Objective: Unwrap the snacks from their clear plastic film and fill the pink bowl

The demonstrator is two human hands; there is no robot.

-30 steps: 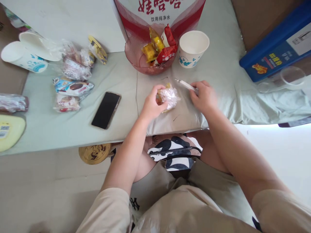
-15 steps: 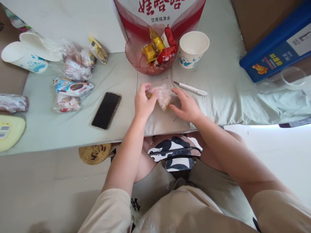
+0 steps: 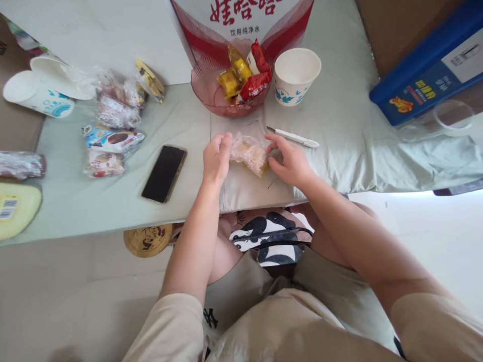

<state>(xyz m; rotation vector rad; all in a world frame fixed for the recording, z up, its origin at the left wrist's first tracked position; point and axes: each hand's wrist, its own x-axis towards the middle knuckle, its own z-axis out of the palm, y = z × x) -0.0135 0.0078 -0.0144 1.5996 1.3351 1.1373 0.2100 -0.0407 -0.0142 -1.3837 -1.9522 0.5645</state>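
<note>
A small snack pack (image 3: 251, 156) in crinkled clear plastic, with yellow showing beneath, lies on the cloth between my hands. My left hand (image 3: 218, 157) is closed at its left end, thumb and fingers pressed together on the wrapper. At the other end my right hand (image 3: 289, 158) curves with thumb and fingers apart, the fingertips at the pack's edge; firm contact is unclear. Just above the right hand lies a white craft knife (image 3: 292, 137) with a thin dark tip. A black phone (image 3: 164, 173) rests left of my left hand.
Behind the hands stand a pink glass bowl (image 3: 206, 93) holding yellow and red packets and a paper cup (image 3: 297, 78). Wrapped snacks (image 3: 113, 138) and tipped paper cups (image 3: 41, 95) are at the left. A blue container (image 3: 422, 75) stands right. The table's front edge is close to my forearms.
My left hand has shifted slightly left, its fingers closing together at the wrapper's end. The snack pack now lies flatter and more stretched out. The right fingers have curled in a little.
</note>
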